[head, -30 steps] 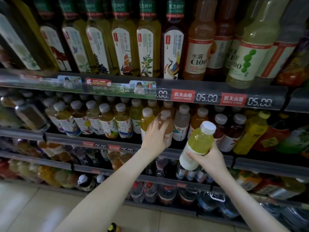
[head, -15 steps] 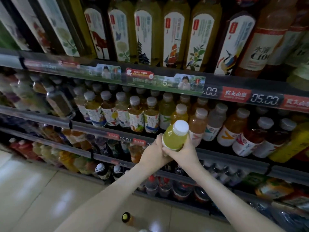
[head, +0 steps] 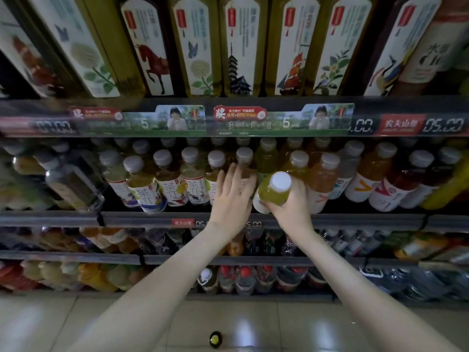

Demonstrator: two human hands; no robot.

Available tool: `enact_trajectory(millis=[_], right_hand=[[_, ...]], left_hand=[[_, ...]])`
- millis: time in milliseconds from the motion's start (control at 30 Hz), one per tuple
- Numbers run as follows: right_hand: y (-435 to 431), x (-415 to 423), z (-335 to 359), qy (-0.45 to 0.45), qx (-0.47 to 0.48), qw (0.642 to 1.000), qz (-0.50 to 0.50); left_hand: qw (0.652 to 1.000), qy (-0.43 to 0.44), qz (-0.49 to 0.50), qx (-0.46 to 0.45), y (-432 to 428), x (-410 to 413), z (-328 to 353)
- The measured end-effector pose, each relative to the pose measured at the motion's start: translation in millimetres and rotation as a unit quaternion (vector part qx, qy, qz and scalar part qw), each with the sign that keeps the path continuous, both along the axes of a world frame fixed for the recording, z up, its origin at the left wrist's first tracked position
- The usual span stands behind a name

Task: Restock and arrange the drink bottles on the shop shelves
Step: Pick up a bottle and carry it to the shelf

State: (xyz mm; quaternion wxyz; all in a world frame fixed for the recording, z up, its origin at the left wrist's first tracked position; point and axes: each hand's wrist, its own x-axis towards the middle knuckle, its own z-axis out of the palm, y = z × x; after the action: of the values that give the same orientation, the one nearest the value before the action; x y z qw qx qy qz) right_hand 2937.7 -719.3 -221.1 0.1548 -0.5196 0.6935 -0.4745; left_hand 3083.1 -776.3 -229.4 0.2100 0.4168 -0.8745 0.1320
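The right hand is gripping a green bottle, fingers curled round it, holding it tilted just in front of the middle shelf. The left hand, fingers straight and spread, is touching a tea bottle standing on that shelf. Below the shelf, a glossy tiled floor is reflecting light.

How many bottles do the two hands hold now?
1. The right hand grips the green bottle; the left hand only rests flat on a grey-capped bottle on the shelf. None seems hidden.
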Motion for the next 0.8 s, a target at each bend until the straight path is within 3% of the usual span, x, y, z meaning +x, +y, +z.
enact_trajectory(millis=[133, 367, 467, 567, 667, 800], right_hand=[[-14.8, 5.9, -2.1, 0.098, 0.064, 0.993, -0.001], [-24.5, 10.9, 6.7, 0.192, 0.093, 0.977, -0.012], [-24.8, 8.9, 10.5, 0.371, 0.053, 0.927, -0.032], [-29.8, 0.6, 13.3, 0.502, 0.092, 0.86, -0.013], [-34.9, -8.7, 10.9, 0.542, 0.069, 0.837, -0.011], [-37.2, -13.7, 7.3, 0.548, 0.034, 0.836, 0.007]], left_hand=[[0.998, -0.028, 0.047, 0.013, -21.9, 10.7, 5.7], [0.998, -0.032, 0.04, 0.021, -30.5, 3.1, 0.6], [0.998, -0.033, 0.045, 0.008, -33.7, -0.1, 2.7], [0.998, -0.041, 0.045, -0.001, -40.5, -2.6, 7.8], [0.998, -0.047, 0.044, -0.001, -44.6, -3.6, 9.8], [0.997, -0.055, 0.047, 0.0, -44.7, -4.5, 11.4]])
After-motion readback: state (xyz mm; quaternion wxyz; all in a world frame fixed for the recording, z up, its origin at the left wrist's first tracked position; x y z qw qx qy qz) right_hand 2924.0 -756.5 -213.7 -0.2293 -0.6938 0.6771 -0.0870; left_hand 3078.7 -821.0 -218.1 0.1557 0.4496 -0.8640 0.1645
